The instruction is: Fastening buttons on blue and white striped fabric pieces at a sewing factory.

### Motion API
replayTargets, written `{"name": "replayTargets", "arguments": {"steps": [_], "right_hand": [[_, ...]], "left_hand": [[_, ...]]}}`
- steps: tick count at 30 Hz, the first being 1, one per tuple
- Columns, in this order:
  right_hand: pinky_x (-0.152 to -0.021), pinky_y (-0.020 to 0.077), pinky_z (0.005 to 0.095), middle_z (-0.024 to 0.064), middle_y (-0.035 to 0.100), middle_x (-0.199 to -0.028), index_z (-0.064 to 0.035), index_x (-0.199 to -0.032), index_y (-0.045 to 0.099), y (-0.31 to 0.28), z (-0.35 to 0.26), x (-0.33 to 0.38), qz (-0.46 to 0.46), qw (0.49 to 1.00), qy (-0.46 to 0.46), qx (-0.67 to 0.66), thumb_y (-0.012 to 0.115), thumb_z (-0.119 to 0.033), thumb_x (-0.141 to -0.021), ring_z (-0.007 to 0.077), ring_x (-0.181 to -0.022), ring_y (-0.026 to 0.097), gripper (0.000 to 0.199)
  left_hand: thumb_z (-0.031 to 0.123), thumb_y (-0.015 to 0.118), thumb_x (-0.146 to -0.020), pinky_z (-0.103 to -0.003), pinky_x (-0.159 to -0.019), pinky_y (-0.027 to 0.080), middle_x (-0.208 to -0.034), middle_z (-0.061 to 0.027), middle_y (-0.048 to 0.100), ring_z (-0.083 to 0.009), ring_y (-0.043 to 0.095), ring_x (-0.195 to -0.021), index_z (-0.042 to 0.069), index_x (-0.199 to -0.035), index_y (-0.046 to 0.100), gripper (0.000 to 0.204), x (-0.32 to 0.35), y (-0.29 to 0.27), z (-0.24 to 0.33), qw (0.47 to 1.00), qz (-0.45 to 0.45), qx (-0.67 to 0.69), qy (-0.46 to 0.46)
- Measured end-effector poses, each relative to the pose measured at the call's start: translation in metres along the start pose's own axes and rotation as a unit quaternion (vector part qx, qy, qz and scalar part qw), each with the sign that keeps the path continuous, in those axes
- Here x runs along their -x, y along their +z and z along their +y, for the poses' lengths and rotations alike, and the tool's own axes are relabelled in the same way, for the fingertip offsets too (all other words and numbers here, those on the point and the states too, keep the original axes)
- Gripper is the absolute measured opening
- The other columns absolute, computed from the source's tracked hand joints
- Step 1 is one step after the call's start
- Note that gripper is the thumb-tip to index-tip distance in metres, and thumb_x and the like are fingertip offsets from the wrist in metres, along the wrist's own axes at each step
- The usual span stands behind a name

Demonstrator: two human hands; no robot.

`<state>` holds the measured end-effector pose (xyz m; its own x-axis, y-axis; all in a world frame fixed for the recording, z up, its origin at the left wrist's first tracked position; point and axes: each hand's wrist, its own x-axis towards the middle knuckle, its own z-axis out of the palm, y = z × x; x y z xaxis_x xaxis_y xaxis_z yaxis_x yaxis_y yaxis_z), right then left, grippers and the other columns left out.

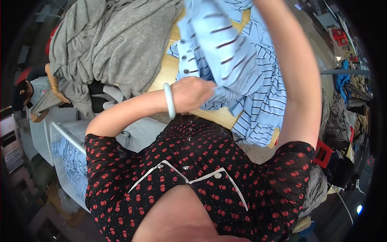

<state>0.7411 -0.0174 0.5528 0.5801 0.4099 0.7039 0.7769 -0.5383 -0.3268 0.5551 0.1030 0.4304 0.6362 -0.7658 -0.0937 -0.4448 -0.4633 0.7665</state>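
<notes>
A light-blue shirt [225, 52] with dark stripes and dark buttons is stretched upward in front of me, partly blurred by motion. My left hand [193, 94], with a pale bangle at its wrist, is closed on the lower edge of this shirt. My right arm reaches up past the top edge of the picture, so the right hand is out of sight. Under and beside the raised shirt, more blue striped cloth [264, 97] lies bunched on a light wooden table [163, 74] and hangs over its near right edge.
A heap of grey knit cloth [125, 44] covers the table's left side. To my left stands a clear plastic bin [58, 177] holding blue striped cloth. Beyond it another person [36, 90] handles grey cloth. A red stool [323, 154] and piles of clothes [338, 117] are at right.
</notes>
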Motion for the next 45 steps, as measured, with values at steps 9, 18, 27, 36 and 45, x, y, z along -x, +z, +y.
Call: {"name": "replayTargets", "arguments": {"steps": [9,18,27,36,45], "right_hand": [[-0.065,0.0412,0.0312,0.0106,0.053,-0.071,-0.0049,-0.097,0.046,0.044,-0.008,0.231,-0.221,0.897,0.375,-0.075,0.045,-0.037,-0.082,0.0245,-0.068,0.053,0.036],[-0.063,0.0394,0.0218,0.0024,0.054,-0.078,-0.0032,-0.099,0.048,0.030,-0.069,0.310,-0.135,0.816,0.514,-0.226,0.049,-0.017,-0.083,0.0092,-0.068,0.049,0.022],[-0.059,0.0440,0.0228,0.0050,0.056,-0.083,-0.0043,-0.094,0.051,0.004,-0.099,0.280,-0.083,0.914,0.358,-0.174,0.059,-0.011,-0.074,0.0135,-0.069,0.055,0.023],[-0.058,0.0456,0.0251,0.0064,0.057,-0.082,-0.0037,-0.092,0.052,0.006,-0.098,0.288,-0.056,0.923,0.350,-0.149,0.061,-0.012,-0.073,0.0148,-0.067,0.057,0.023],[-0.055,0.0422,0.0229,0.0058,0.058,-0.076,-0.0024,-0.089,0.054,0.005,-0.098,0.297,-0.021,0.903,0.396,-0.164,0.061,-0.012,-0.074,0.0136,-0.063,0.054,0.019]], "left_hand": [[0.019,0.053,-0.075,-0.025,-0.080,0.036,-0.097,-0.0060,0.054,-0.0157,0.048,-0.090,-0.007,-0.113,0.044,0.046,0.045,0.067,-0.109,0.775,0.038,0.511,-0.369],[0.009,0.054,-0.074,-0.018,-0.070,0.039,-0.082,-0.0003,0.057,-0.0057,0.051,-0.072,-0.001,-0.095,0.056,0.023,0.041,0.052,-0.083,0.770,-0.043,0.531,-0.350],[0.010,0.049,-0.079,-0.020,-0.071,0.040,-0.083,-0.0001,0.059,-0.0049,0.051,-0.075,0.000,-0.091,0.057,0.017,0.009,0.034,-0.022,0.799,0.087,0.561,-0.199],[0.010,0.049,-0.080,-0.019,-0.067,0.040,-0.083,0.0012,0.057,-0.0038,0.050,-0.073,0.001,-0.092,0.057,0.017,0.001,0.043,-0.016,0.813,0.099,0.545,-0.178],[0.010,0.049,-0.081,-0.018,-0.064,0.041,-0.081,0.0018,0.057,-0.0029,0.050,-0.071,0.001,-0.092,0.057,0.017,-0.004,0.047,-0.016,0.822,0.080,0.534,-0.183]]}}
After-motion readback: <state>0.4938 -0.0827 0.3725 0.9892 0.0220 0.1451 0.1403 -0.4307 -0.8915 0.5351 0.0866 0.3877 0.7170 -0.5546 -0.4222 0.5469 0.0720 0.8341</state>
